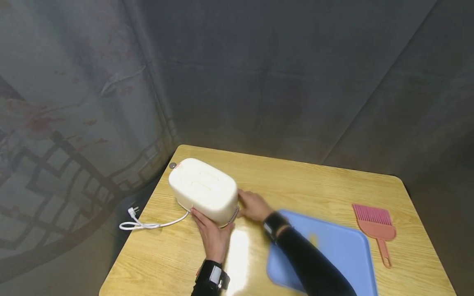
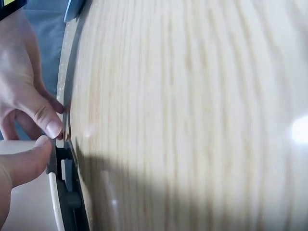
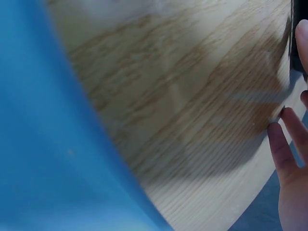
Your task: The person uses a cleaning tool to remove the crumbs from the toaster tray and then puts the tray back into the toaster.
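A cream toaster (image 1: 203,183) stands at the left part of the table, its white cord (image 1: 159,225) trailing left to a plug. My left hand (image 1: 214,238) holds its near side low down, the thumb toward the right corner. At the right end, my right hand (image 1: 255,205) grips the toaster low by its dark base. In the left wrist view the dark base (image 2: 72,199) shows beside the left thumb, with the right hand (image 2: 29,91) close above. Two straight fingers (image 3: 284,149) of the right hand show in the right wrist view; the rest is partly cut off.
A blue tray (image 1: 340,250) lies under the right forearm, with a small yellowish patch on it. Further right is a pink brush with a dustpan (image 1: 377,230). A small round metal disc (image 1: 172,165) sits at the table's left edge. Grey curtains hang behind.
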`<state>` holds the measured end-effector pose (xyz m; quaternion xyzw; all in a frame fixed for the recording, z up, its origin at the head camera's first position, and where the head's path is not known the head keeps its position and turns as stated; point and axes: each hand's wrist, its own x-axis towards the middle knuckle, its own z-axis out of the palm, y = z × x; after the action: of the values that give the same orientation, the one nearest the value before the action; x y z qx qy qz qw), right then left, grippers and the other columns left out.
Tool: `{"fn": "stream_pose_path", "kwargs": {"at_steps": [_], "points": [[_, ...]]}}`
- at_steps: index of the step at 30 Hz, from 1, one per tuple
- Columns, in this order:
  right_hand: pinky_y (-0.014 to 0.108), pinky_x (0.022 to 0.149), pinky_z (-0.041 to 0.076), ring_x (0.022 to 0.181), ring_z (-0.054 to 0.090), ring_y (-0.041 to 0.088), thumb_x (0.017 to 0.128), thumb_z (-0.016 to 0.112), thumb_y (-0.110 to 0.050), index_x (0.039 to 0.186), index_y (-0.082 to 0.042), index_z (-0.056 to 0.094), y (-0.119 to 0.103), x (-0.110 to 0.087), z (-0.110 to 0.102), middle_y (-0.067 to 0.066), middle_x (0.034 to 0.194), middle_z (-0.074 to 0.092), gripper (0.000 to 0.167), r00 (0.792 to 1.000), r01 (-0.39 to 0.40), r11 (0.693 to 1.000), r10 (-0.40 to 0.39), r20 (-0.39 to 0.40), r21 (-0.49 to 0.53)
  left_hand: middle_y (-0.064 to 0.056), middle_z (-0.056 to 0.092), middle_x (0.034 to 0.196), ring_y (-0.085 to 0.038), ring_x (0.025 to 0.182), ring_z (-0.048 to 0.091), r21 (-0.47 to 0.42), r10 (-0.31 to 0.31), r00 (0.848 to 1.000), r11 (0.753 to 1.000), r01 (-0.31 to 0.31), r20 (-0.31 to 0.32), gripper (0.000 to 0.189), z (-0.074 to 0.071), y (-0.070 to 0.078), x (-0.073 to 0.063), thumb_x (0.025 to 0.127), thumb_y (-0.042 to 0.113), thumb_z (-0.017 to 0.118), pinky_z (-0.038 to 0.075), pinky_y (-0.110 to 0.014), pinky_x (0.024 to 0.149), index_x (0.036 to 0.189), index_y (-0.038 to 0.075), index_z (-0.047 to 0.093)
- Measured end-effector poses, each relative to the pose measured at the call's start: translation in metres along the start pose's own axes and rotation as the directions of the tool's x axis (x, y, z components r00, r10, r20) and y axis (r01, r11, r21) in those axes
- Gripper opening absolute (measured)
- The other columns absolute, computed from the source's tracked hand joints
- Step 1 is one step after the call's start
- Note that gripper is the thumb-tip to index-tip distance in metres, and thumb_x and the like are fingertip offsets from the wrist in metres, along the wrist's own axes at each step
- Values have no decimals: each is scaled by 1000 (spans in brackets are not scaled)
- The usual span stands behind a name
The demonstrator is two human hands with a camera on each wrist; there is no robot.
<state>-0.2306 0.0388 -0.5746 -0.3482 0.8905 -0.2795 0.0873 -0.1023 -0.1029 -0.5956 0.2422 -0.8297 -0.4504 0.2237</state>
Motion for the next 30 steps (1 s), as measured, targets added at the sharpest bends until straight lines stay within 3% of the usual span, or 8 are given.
{"fn": "stream_pose_path", "kwargs": {"at_steps": [9, 13, 19, 26, 30], "points": [[51, 106, 51, 120, 67, 36, 77, 90, -26, 156, -14, 44, 4, 0, 1, 16, 138, 67, 92, 999, 38, 999, -38, -7, 10, -31, -5, 170, -46, 159, 6, -49, -30, 999, 998, 27, -44, 149, 6, 4, 0, 67, 12, 98, 17, -59, 126, 163, 4, -15], [52, 104, 52, 118, 68, 35, 79, 88, -28, 157, -15, 43, 3, 0, 2, 16, 135, 68, 91, 999, 33, 999, -33, -11, 7, -31, -2, 170, -46, 158, 11, -48, -15, 998, 999, 12, -64, 148, 8, 4, -1, 69, 16, 98, 20, -59, 126, 163, 3, -14], [51, 98, 55, 110, 69, 34, 81, 86, -29, 155, -13, 46, 4, 0, 8, 17, 123, 72, 86, 999, 8, 1000, -8, -39, 3, -34, 3, 169, -49, 156, 17, -9, 15, 996, 1000, -15, -91, 144, 10, 5, -3, 69, 11, 97, 26, -60, 123, 163, 0, -12], [46, 89, 58, 97, 70, 28, 83, 85, -27, 143, -11, 58, 6, 1, 14, 12, 106, 74, 68, 994, 29, 1000, -30, -107, -5, -43, 12, 163, -54, 150, 28, 84, 51, 992, 996, -41, -117, 133, 12, 5, -5, 71, 7, 92, 35, -60, 118, 160, -11, -5], [46, 86, 58, 95, 70, 27, 82, 85, -27, 141, -11, 59, 6, 2, 15, 11, 104, 74, 66, 992, 33, 999, -35, -125, -12, -44, 14, 161, -55, 149, 29, 85, 65, 990, 995, -54, -126, 132, 14, 4, -5, 70, 6, 92, 35, -60, 118, 160, -11, -4]]}}
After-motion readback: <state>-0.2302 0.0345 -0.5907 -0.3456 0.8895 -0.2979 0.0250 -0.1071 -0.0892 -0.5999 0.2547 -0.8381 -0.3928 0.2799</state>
